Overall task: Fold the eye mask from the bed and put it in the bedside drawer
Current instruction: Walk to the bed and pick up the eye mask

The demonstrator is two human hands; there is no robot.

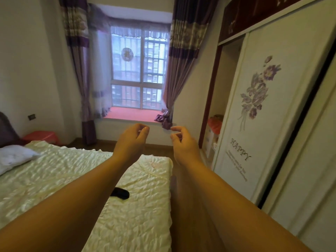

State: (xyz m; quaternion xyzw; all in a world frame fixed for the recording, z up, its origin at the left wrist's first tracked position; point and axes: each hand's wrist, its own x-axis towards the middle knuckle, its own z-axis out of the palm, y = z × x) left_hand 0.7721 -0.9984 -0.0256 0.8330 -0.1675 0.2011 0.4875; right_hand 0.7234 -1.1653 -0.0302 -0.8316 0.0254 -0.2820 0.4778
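Note:
A black eye mask (121,193) lies on the cream quilted bed (54,175), near the bed's right edge; my left forearm covers its left part. Both arms are stretched out in front of me, well above and beyond the mask. My left hand (131,140) is raised with loosely curled fingers and holds nothing. To its right, my right hand (182,142) is held the same way, empty, with thumb and fingers slightly apart. No bedside drawer is in view.
A white pillow (13,157) lies at the bed's left and a red stool (42,136) stands behind it. A white sliding wardrobe door (260,115) with a flower print lines the right side. A narrow wooden floor strip (181,188) runs between bed and wardrobe, and a curtained window (139,70) lies ahead.

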